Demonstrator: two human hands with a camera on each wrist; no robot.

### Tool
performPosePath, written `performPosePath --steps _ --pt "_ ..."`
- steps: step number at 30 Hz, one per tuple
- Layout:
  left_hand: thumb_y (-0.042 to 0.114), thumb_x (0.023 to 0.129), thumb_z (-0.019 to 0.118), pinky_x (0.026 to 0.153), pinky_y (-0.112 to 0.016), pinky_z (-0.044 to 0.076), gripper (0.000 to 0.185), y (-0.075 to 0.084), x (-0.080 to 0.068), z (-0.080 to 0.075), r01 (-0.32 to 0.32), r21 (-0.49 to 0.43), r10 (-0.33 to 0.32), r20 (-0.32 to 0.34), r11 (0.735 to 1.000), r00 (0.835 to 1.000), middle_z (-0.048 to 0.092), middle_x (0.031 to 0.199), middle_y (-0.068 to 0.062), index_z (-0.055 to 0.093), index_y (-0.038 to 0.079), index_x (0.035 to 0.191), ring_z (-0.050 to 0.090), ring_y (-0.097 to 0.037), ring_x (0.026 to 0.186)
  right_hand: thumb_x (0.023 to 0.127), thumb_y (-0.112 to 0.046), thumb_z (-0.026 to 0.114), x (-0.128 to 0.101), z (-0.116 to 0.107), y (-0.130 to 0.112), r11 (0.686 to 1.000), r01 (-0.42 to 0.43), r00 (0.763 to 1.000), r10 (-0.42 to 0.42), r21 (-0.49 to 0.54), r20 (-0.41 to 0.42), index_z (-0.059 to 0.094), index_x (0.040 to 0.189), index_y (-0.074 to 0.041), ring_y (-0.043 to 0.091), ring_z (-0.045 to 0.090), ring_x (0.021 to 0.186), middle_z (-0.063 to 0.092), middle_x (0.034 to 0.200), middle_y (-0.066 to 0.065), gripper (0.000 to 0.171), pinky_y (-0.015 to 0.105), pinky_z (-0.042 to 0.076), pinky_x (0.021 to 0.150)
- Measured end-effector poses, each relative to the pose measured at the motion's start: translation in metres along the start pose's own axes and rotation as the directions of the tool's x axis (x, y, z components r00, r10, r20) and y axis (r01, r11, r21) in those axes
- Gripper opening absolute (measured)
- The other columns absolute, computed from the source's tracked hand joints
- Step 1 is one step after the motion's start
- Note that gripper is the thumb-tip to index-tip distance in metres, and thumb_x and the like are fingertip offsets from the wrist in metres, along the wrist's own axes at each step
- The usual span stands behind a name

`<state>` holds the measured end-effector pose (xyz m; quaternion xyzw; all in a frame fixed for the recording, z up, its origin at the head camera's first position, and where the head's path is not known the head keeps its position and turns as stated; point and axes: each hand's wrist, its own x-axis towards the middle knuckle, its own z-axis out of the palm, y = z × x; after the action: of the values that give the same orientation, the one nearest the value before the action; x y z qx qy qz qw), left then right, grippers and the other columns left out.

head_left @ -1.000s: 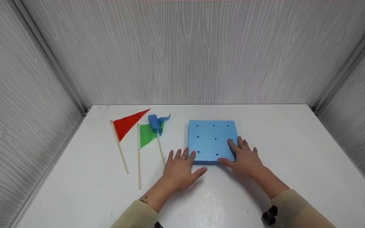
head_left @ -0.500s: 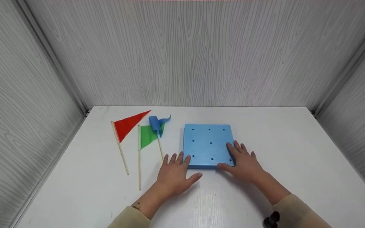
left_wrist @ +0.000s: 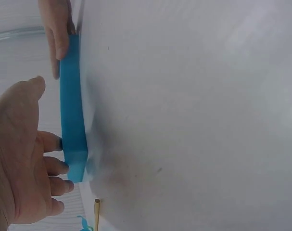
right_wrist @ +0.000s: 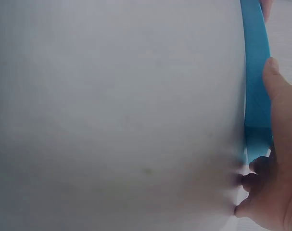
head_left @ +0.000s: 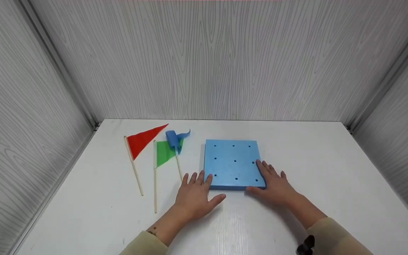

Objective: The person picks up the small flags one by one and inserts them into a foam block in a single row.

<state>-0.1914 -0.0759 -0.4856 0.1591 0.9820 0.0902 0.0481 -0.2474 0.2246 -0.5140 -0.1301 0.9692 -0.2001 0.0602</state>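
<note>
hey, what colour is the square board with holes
The board is light blue, clearest in the head view.

Place: walled-in tabletop booth (head_left: 278, 71); whether in a home, lab or workshop cannot be told.
Surface (head_left: 317, 148): white, glossy, its far edge running along the back panel (head_left: 204, 60).
Sides: left panel (head_left: 20, 106) and right panel (head_left: 406, 117), grey-white woodgrain like the back panel.
Corners: grey strips (head_left: 59, 63) rising from the surface's far left and far right corners.
</note>
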Motion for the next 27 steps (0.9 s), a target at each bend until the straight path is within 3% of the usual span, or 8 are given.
performPosePath --steps 17,22,27 --pt "0.078 0.101 0.037 0.126 -0.063 0.017 0.092 -0.002 -0.005 0.001 -0.006 -0.028 0.006 -0.014 1.0 1.0 0.037 0.168 -0.018 0.043 0.01 0.163 0.034 -0.04 0.155 0.087 -0.082 0.063 -0.005 0.002 0.001 0.999 0.01 1.0 -0.01 0.037 0.005 0.011 0.172 -0.02 0.042 0.009 0.161 0.022 0.174 0.014 0.118 0.07 -0.005 0.123" --pt "0.077 0.102 0.04 0.125 -0.065 0.018 0.09 -0.013 -0.005 -0.011 -0.007 -0.106 -0.001 -0.081 0.994 0.997 0.038 0.167 -0.019 0.042 0.012 0.164 0.033 -0.041 0.155 0.087 -0.082 0.064 -0.004 0.002 0.001 0.998 0.012 1.0 -0.013 0.057 0.017 0.011 0.172 -0.021 0.042 0.009 0.162 0.022 0.174 0.012 0.118 0.07 -0.006 0.123" --pt "0.073 0.101 0.046 0.126 -0.062 0.02 0.087 -0.029 -0.006 -0.031 0.007 -0.2 -0.041 -0.164 0.98 0.986 0.039 0.168 -0.016 0.038 0.016 0.166 0.033 -0.038 0.156 0.086 -0.082 0.064 -0.005 0.002 0.002 0.998 0.012 1.0 -0.013 0.07 0.025 0.009 0.173 -0.023 0.04 0.007 0.162 0.021 0.175 0.011 0.118 0.068 -0.008 0.123"
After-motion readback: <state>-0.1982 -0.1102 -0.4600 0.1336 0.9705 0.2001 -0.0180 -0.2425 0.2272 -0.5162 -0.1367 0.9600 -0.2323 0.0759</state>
